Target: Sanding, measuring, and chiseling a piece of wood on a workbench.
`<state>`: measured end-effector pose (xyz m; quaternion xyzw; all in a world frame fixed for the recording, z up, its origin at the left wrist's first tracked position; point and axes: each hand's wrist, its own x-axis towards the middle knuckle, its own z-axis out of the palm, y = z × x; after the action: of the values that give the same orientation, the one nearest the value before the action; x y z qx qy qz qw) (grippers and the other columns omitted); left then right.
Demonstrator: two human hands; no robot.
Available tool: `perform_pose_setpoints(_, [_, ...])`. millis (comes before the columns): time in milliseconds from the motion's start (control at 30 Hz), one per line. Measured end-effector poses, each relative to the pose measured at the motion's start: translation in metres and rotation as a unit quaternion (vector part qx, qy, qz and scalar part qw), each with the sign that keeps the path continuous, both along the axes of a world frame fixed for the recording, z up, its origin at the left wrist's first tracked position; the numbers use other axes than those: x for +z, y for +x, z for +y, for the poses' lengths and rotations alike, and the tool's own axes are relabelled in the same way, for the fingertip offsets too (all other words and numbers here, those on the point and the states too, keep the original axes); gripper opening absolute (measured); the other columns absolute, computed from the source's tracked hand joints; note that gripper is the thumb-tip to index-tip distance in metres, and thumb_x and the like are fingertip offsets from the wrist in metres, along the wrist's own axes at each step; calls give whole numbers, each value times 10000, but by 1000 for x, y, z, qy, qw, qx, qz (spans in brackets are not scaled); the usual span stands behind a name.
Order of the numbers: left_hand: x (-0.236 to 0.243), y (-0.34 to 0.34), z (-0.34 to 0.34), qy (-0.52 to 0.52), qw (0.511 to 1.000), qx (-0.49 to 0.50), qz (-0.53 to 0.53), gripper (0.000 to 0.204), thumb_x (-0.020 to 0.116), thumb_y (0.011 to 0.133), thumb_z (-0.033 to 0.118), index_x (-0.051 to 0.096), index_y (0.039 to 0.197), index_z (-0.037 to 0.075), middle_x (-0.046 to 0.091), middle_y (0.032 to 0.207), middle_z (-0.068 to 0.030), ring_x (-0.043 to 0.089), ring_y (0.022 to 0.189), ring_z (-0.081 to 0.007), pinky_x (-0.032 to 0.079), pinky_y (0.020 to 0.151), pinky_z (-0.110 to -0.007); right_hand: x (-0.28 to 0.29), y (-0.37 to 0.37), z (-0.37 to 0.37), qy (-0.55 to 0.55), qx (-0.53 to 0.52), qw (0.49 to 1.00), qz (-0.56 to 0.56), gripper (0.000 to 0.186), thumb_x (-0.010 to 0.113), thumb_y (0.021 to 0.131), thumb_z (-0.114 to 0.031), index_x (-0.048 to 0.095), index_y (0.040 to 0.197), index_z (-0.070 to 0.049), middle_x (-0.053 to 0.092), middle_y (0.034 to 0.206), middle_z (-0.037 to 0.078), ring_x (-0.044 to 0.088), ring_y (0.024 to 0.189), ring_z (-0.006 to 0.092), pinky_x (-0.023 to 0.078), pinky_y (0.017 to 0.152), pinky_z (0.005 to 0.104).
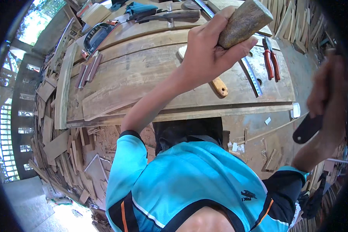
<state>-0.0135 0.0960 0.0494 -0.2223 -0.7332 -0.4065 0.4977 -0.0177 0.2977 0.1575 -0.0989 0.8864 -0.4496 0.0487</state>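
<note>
My left hand (207, 52) is raised over the workbench (143, 81), its fingers closed around a thick, rounded wooden piece (245, 24) with a pale cut end. Off to the right, beyond the bench's edge, my right hand (325, 87) is blurred and closed on a dark handle (308, 128). That handle has a small hole at its end; the rest of the tool is hidden or too blurred to name. Beneath my left hand lies a tool with a light wooden handle (219, 87), partly covered by the hand.
Red-handled pliers (272, 63) and a steel ruler (253, 79) lie at the bench's right. A hammer-like tool (174, 15) rests at the back. Short wooden strips (89, 71) and a thin board (110, 98) lie left. Wood scraps (58, 145) are heaped on the floor.
</note>
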Motion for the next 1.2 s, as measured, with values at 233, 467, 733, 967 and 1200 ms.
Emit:
perform_pose_setpoints(233, [-13, 5, 0, 20, 998, -3, -52, 371, 603, 826, 242, 481, 1081, 2, 532, 734, -46, 498, 600, -92, 406, 509, -229, -11, -2, 15, -118, 26, 991, 61, 258, 392, 940, -308, 444, 844, -74, 393, 519, 7, 330, 313, 66, 258, 290, 191])
perform_pose_setpoints(467, [25, 21, -15, 242, 956, -124, -112, 324, 539, 821, 89, 464, 1111, -33, 494, 702, -4, 456, 545, -63, 346, 452, -183, -30, -5, 40, -300, 120, 944, 66, 412, 354, 918, -439, 427, 936, -34, 432, 532, 60, 372, 334, 134, 312, 306, 255])
perform_pose_setpoints(733, [47, 28, -29, 280, 953, -27, -114, 310, 565, 836, 292, 481, 978, 29, 479, 668, -30, 498, 485, -119, 379, 347, -219, -130, 27, 33, -415, 45, 909, -19, 272, 403, 933, -303, 431, 888, -36, 391, 519, 29, 332, 332, 77, 256, 298, 218])
perform_pose_setpoints(967, [41, 38, -57, 323, 918, -187, -138, 371, 512, 842, 304, 453, 1069, 16, 485, 747, -86, 462, 584, -164, 393, 523, -301, -182, 34, 33, -394, -12, 898, -195, 243, 390, 943, -271, 433, 883, -40, 418, 572, 27, 369, 376, 86, 313, 346, 222])
perform_pose_setpoints(1200, [35, 42, -62, 310, 939, -42, -141, 419, 471, 851, 354, 401, 1119, 39, 434, 721, -74, 430, 578, -181, 365, 529, -341, -202, 31, 28, -365, -10, 890, -273, 221, 421, 935, -232, 447, 856, -28, 433, 573, 28, 398, 386, 74, 325, 344, 216])
